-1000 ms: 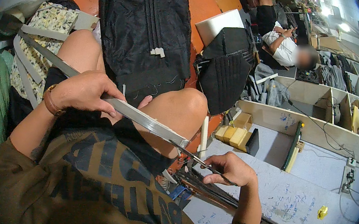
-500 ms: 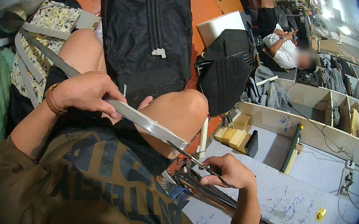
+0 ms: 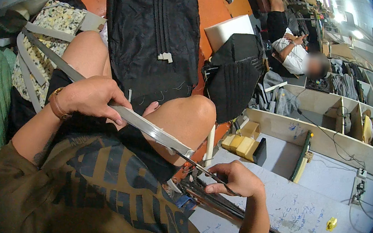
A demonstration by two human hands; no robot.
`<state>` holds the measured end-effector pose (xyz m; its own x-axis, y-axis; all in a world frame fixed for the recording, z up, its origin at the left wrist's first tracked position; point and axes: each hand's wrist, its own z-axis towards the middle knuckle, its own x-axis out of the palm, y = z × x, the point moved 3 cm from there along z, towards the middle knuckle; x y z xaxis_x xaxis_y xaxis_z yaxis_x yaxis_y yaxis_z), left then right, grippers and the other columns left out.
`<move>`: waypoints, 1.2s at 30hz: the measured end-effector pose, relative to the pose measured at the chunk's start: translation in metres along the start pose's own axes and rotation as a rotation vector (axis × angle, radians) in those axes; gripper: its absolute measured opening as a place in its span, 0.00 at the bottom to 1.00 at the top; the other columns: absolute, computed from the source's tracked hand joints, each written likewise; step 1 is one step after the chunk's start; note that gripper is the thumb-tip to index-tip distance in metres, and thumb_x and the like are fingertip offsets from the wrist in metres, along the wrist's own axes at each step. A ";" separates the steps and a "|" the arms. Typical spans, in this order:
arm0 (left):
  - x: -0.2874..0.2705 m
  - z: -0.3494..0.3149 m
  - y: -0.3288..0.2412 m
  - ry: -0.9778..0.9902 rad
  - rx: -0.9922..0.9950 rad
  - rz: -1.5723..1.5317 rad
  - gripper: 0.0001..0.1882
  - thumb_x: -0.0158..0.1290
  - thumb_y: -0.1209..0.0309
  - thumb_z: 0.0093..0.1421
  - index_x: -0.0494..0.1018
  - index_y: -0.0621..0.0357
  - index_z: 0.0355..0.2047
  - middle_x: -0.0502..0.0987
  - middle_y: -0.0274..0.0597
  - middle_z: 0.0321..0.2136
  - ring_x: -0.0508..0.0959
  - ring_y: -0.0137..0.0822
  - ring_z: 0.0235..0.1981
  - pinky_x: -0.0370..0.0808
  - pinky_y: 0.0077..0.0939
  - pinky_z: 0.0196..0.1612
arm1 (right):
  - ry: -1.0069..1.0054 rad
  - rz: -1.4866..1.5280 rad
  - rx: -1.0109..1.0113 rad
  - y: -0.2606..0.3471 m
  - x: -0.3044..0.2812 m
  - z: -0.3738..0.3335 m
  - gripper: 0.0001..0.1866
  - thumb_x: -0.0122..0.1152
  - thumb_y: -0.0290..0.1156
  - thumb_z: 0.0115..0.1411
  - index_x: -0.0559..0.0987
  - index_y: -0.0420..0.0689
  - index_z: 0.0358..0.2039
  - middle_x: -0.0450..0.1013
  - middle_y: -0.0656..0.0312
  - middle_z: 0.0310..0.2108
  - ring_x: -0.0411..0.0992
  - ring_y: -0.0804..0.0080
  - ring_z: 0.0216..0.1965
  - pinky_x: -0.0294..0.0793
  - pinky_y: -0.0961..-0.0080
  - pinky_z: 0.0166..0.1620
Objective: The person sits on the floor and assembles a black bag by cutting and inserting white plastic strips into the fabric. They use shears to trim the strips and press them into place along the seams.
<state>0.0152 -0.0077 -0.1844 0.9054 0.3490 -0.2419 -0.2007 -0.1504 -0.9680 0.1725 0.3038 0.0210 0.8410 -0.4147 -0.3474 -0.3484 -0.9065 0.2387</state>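
Observation:
My left hand (image 3: 93,98) is closed on a flat grey strip (image 3: 148,128), pinching it between thumb and fingers. The strip's shiny front part lies over my knee, and a long tail (image 3: 56,58) runs back to the left past my wrist. In my right hand (image 3: 239,178) is a pair of dark scissors (image 3: 201,168), fingers curled round the handles. The blade tips touch the strip's near right end, which is bent over there. Whether the blades are parted I cannot tell. More grey strips (image 3: 27,66) hang to the left.
A black padded fabric panel (image 3: 151,42) lies on the orange floor ahead, with a second black piece (image 3: 235,76) beside it. At right are a marked white board (image 3: 296,209), yellow blocks (image 3: 241,145) and wooden compartments (image 3: 318,107). A co-worker (image 3: 296,55) sits farther off.
The view has shifted very slightly. Both hands keep their grips, and the scissors stay at the strip's end with hardly any movement.

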 end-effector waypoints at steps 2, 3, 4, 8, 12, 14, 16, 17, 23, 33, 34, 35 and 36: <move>0.000 0.000 0.003 0.001 0.006 0.004 0.18 0.70 0.60 0.56 0.86 0.52 0.44 0.83 0.43 0.25 0.82 0.40 0.25 0.76 0.31 0.34 | -0.015 0.000 -0.048 0.000 0.000 0.000 0.33 0.75 0.58 0.55 0.84 0.39 0.45 0.82 0.50 0.33 0.81 0.52 0.37 0.77 0.61 0.43; 0.000 0.000 0.003 0.002 0.005 0.003 0.18 0.70 0.60 0.56 0.86 0.52 0.44 0.84 0.43 0.25 0.82 0.40 0.26 0.76 0.32 0.35 | -0.022 0.001 -0.072 0.001 0.000 0.000 0.33 0.75 0.58 0.55 0.84 0.39 0.46 0.82 0.50 0.33 0.81 0.52 0.37 0.77 0.61 0.43; 0.000 -0.001 0.002 0.003 0.004 0.003 0.18 0.70 0.60 0.56 0.86 0.53 0.44 0.84 0.43 0.25 0.82 0.40 0.26 0.76 0.32 0.35 | -0.021 0.003 -0.065 0.002 0.000 0.000 0.33 0.75 0.58 0.55 0.84 0.39 0.46 0.82 0.50 0.33 0.81 0.52 0.37 0.77 0.61 0.43; 0.002 -0.002 0.003 -0.012 0.004 -0.007 0.18 0.69 0.60 0.56 0.86 0.53 0.45 0.85 0.44 0.26 0.83 0.42 0.27 0.77 0.33 0.36 | 0.005 -0.057 -0.015 0.007 -0.002 -0.002 0.33 0.74 0.58 0.56 0.84 0.39 0.47 0.82 0.49 0.35 0.82 0.50 0.38 0.78 0.61 0.44; 0.001 -0.001 0.003 -0.001 0.008 0.025 0.19 0.70 0.60 0.56 0.86 0.53 0.46 0.85 0.44 0.27 0.83 0.42 0.27 0.77 0.33 0.36 | 0.041 -0.043 -0.087 -0.001 -0.001 -0.006 0.37 0.72 0.61 0.58 0.81 0.37 0.51 0.80 0.50 0.28 0.78 0.60 0.29 0.77 0.66 0.35; 0.002 -0.001 0.003 0.014 -0.004 0.035 0.19 0.70 0.60 0.56 0.86 0.53 0.46 0.85 0.44 0.26 0.84 0.42 0.27 0.77 0.33 0.35 | 0.054 -0.045 -0.097 -0.005 0.002 -0.004 0.38 0.70 0.62 0.60 0.80 0.36 0.52 0.80 0.49 0.28 0.79 0.59 0.29 0.77 0.66 0.35; 0.002 -0.002 0.004 -0.003 0.007 0.043 0.18 0.69 0.60 0.56 0.86 0.53 0.46 0.85 0.43 0.26 0.83 0.41 0.26 0.77 0.33 0.35 | 0.085 -0.038 -0.069 -0.002 0.002 -0.003 0.39 0.67 0.63 0.61 0.80 0.36 0.51 0.80 0.47 0.31 0.80 0.54 0.33 0.78 0.63 0.38; 0.003 -0.002 0.005 -0.010 0.010 0.047 0.18 0.69 0.60 0.56 0.86 0.53 0.46 0.85 0.43 0.25 0.83 0.41 0.26 0.77 0.34 0.34 | 0.111 -0.029 -0.036 0.004 0.001 -0.001 0.39 0.66 0.64 0.61 0.81 0.35 0.50 0.81 0.45 0.33 0.81 0.50 0.37 0.78 0.61 0.42; 0.002 -0.002 0.004 -0.015 0.003 0.034 0.19 0.70 0.60 0.56 0.86 0.52 0.46 0.84 0.44 0.25 0.83 0.41 0.25 0.76 0.34 0.34 | 0.111 0.011 -0.053 0.010 0.003 0.009 0.40 0.64 0.65 0.62 0.81 0.35 0.50 0.82 0.44 0.35 0.82 0.48 0.39 0.78 0.58 0.44; -0.001 -0.002 -0.003 0.039 -0.090 0.052 0.21 0.70 0.64 0.54 0.85 0.55 0.47 0.86 0.46 0.33 0.86 0.44 0.34 0.79 0.34 0.40 | 0.017 0.033 -0.105 0.018 0.009 0.021 0.33 0.69 0.58 0.61 0.83 0.37 0.47 0.81 0.47 0.32 0.81 0.48 0.38 0.77 0.58 0.44; -0.001 -0.002 -0.003 0.037 -0.083 0.059 0.20 0.70 0.64 0.54 0.85 0.55 0.47 0.86 0.46 0.32 0.86 0.44 0.34 0.79 0.34 0.40 | 0.005 0.025 -0.106 0.019 0.008 0.020 0.32 0.70 0.58 0.60 0.83 0.38 0.47 0.81 0.47 0.32 0.81 0.48 0.38 0.77 0.58 0.43; -0.001 -0.001 -0.002 0.035 -0.074 0.066 0.20 0.70 0.64 0.54 0.85 0.54 0.47 0.86 0.46 0.31 0.86 0.44 0.33 0.79 0.34 0.39 | -0.008 0.017 -0.104 0.019 0.008 0.019 0.32 0.71 0.58 0.60 0.83 0.38 0.46 0.80 0.47 0.32 0.80 0.48 0.37 0.77 0.58 0.43; -0.002 -0.001 -0.002 0.040 -0.083 0.048 0.20 0.70 0.64 0.54 0.85 0.55 0.47 0.86 0.46 0.31 0.86 0.43 0.33 0.79 0.34 0.39 | -0.020 0.009 -0.103 0.020 0.008 0.018 0.32 0.72 0.57 0.59 0.83 0.38 0.46 0.80 0.47 0.31 0.80 0.48 0.37 0.77 0.58 0.42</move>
<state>0.0148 -0.0093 -0.1820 0.9101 0.3025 -0.2832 -0.2138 -0.2427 -0.9462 0.1646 0.2811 0.0064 0.8292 -0.4251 -0.3628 -0.3105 -0.8902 0.3335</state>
